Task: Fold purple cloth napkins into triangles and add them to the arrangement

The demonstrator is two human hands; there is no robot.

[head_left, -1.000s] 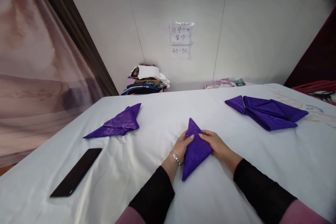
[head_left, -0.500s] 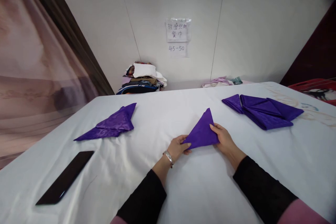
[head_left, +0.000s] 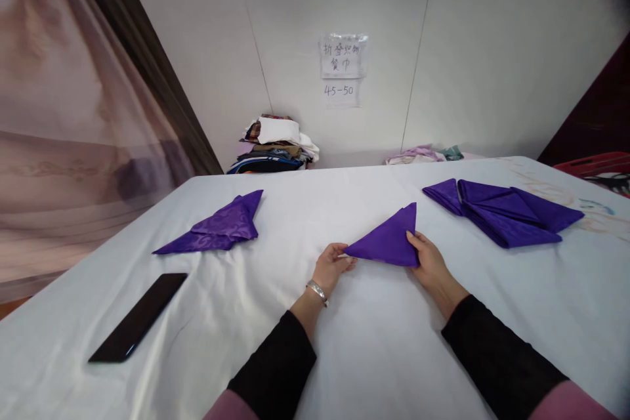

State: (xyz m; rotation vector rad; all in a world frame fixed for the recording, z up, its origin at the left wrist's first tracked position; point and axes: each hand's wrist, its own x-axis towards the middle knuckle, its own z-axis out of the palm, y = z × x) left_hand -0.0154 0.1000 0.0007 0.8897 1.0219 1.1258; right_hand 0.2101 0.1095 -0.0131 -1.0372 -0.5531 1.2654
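A purple cloth napkin (head_left: 386, 239), folded into a triangle, is held between my two hands above the white-covered table. My left hand (head_left: 333, 268), with a silver bracelet at its wrist, pinches the napkin's left corner. On the right side, my right hand (head_left: 427, 257) grips the edge, thumb on top and the other fingers hidden beneath. To the left lies another folded purple napkin (head_left: 224, 224) with pointed ends. At the right rests a larger folded purple napkin shape (head_left: 506, 213) with several layered points.
A dark flat phone-like slab (head_left: 140, 316) lies at the table's left front. Behind the table's far edge are a stack of folded clothes (head_left: 275, 144) and some pink cloth (head_left: 416, 155). A handwritten sign (head_left: 343, 69) is on the wall; a curtain (head_left: 73, 125) hangs at left.
The triangular napkin has turned so that its upper point leans further right. My left hand has slid out to its left corner, and the camera view has shifted slightly.
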